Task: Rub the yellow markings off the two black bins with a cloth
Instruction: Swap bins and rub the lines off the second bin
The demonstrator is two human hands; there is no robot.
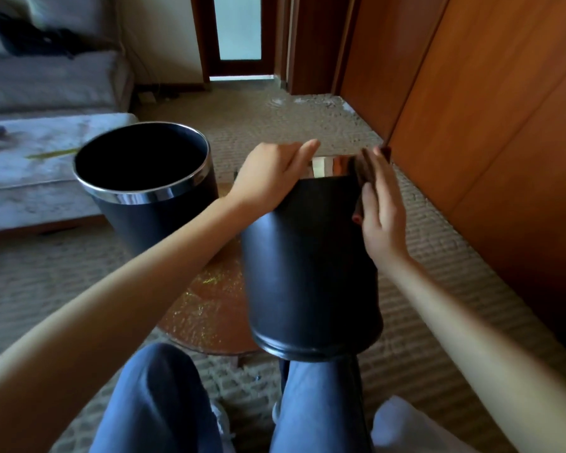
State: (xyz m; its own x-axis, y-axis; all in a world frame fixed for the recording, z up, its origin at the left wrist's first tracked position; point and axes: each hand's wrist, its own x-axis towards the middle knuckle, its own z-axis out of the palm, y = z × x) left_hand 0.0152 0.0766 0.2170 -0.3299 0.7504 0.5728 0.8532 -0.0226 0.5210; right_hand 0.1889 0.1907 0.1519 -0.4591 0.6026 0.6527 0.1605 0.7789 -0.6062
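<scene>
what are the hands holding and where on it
Tilted black bin, pressed between left hand and right hand, on its sides by the chrome rim.

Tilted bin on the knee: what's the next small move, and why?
Probably roll the tilted bin between the palms to bring another side up. The side facing the camera shows no yellow, and the left hand and right hand both lie flat against it near its top, with no firm grip.

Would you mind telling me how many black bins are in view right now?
2. The upright bin stands at left, mouth up. The tipped bin rests its base on the person's right knee, with the left hand and right hand on its sides. No others show.
</scene>
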